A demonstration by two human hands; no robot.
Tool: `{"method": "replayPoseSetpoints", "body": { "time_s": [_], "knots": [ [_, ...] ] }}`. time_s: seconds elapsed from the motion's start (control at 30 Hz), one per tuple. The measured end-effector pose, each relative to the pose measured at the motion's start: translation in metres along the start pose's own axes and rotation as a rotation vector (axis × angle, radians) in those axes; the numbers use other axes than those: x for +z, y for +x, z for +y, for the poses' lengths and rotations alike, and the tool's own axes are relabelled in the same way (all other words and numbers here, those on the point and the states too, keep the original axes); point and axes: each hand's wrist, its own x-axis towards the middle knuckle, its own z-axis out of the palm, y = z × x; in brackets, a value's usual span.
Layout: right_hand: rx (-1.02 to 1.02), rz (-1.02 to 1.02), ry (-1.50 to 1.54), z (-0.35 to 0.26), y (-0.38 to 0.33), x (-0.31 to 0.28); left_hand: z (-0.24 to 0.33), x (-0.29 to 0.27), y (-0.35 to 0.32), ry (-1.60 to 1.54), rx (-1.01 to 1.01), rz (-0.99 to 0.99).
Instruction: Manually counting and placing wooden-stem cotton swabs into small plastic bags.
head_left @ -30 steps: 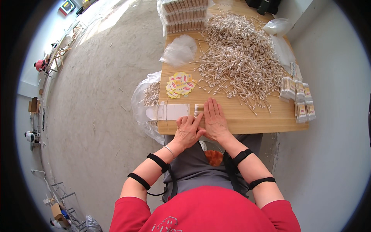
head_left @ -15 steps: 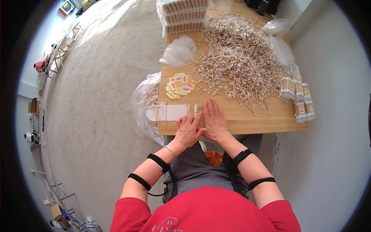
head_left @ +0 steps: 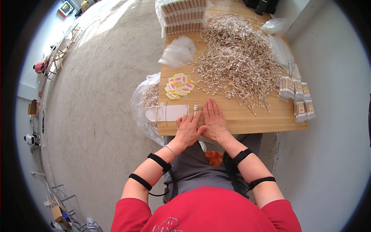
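Note:
Near the front edge of the wooden table a short row of cotton swabs lies side by side. My left hand rests at the left of this row, index finger stretched onto the swabs, the other fingers loosely bent. Flat on the table, my right hand lies along the row's right side with its fingers straight, holding nothing. Part of the row is hidden under my left fingers. Left of the swabs sits a flat white plastic piece with a band across it.
A large heap of loose cotton swabs covers the back middle. Yellow-and-white paper labels and clear plastic bags lie at left. Packed swab bundles stand behind; small filled packets sit at right. A swab-filled bag hangs beside the table.

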Motion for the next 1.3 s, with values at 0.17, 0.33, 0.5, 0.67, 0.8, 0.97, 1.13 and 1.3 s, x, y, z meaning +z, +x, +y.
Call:
{"method": "replayPoseSetpoints", "body": {
  "time_s": [0.17,0.33,0.5,0.67,0.8,0.97,1.13,1.3],
  "knots": [
    [0.007,-0.031,-0.051,-0.001,0.001,0.002,0.0,0.0,0.001,-0.024,-0.022,0.003],
    [0.013,0.003,-0.062,0.002,0.0,0.007,0.002,-0.004,0.009,-0.048,-0.064,-0.035],
    [0.014,0.004,-0.054,0.0,0.001,0.008,0.0,-0.005,0.008,-0.02,-0.039,-0.041],
    [0.007,0.019,-0.081,0.002,0.001,0.01,0.0,-0.004,0.012,-0.051,-0.065,-0.043],
    [0.011,0.057,0.028,0.001,0.0,0.008,0.001,-0.005,0.017,-0.053,-0.087,-0.066],
    [0.012,-0.016,0.017,-0.002,0.001,0.0,-0.008,-0.003,0.013,-0.21,-0.141,-0.063],
    [0.024,-0.029,0.003,-0.003,0.001,0.0,-0.02,0.0,0.0,-0.264,-0.196,0.214],
    [0.018,-0.044,-0.015,-0.001,0.001,0.0,-0.019,0.0,0.0,-0.198,-0.143,0.271]
  ]
}}
